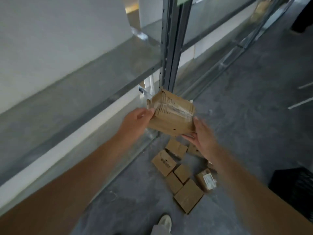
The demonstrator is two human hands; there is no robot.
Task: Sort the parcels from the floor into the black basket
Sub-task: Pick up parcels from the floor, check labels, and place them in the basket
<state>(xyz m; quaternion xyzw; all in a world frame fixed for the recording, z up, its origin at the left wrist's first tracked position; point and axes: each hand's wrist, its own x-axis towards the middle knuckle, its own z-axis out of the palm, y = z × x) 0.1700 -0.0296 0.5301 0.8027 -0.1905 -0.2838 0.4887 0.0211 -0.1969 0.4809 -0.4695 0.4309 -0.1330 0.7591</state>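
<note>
I hold a torn, taped brown cardboard parcel [171,116] in the air in front of the shelf post. My left hand [137,122] pinches its left edge with thumb and fingers. My right hand [201,133] supports its right side and underside with fairly straight fingers. Several more brown parcels [183,173] lie in a cluster on the grey floor below, one with a white label [209,180]. The black basket [294,187] shows partly at the right edge, near the floor.
A grey metal shelving rack [171,48] with bare shelves runs along the white wall at left and behind. My shoe [165,221] stands on the concrete floor at the bottom. White strips [303,94] lie on the floor at far right.
</note>
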